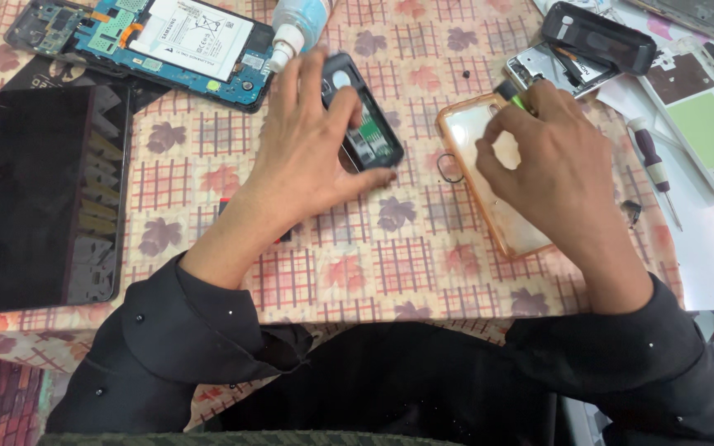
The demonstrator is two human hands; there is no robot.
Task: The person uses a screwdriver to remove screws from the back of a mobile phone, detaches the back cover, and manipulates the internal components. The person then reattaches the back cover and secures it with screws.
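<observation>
We are gripping small opened phone [365,124] by edges, left hand [311,144]; right hand [551,157] fingers pinching green-tipped tool [512,95]; phone likely light, fragile inside.

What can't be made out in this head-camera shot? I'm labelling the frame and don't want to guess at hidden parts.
Head view:
- Small opened phone: its left part is covered by the left hand.
- Green-tipped tool: mostly hidden inside the right hand, so its shape is unclear.
- Clear phone case: its right side lies under the right hand.
- White bottle: cut off by the top edge.
- Opened tablet: cropped at the top.
</observation>
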